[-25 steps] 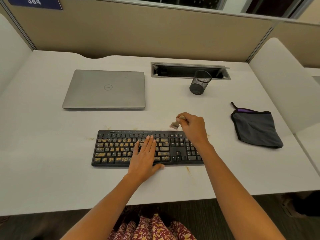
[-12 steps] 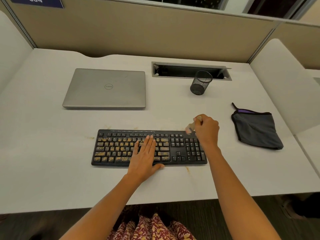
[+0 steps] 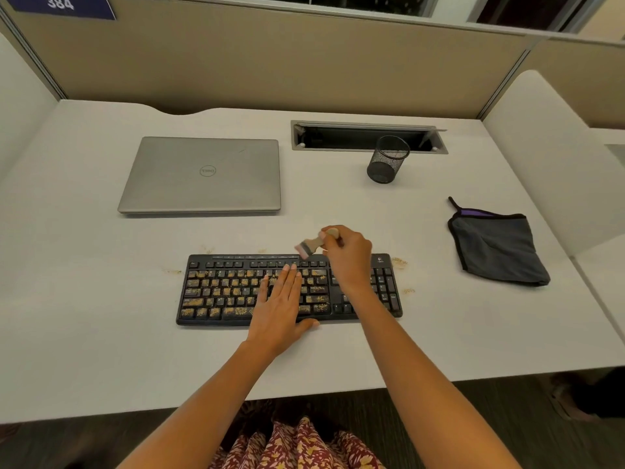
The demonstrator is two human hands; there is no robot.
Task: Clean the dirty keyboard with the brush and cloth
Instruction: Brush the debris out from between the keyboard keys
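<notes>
A black keyboard (image 3: 223, 292) lies on the white desk, its left and middle keys strewn with yellowish crumbs; the number pad at the right looks dark and clean. My left hand (image 3: 282, 301) lies flat on the middle keys with straight fingers. My right hand (image 3: 348, 257) grips a small wooden brush (image 3: 309, 247) by its handle, bristles pointing left over the keyboard's top edge. A grey cloth (image 3: 495, 248) with black trim lies folded to the right, apart from both hands.
A shut silver laptop (image 3: 203, 176) sits behind the keyboard on the left. A black mesh pen cup (image 3: 387, 160) stands before an open cable tray (image 3: 368, 138). Crumbs lie on the desk (image 3: 84, 299) beside the keyboard. Partition walls enclose the back and sides.
My right hand with the brush swept right to the keyboard's top right corner, then came back left above the function keys. My left hand stayed flat on the keys.
</notes>
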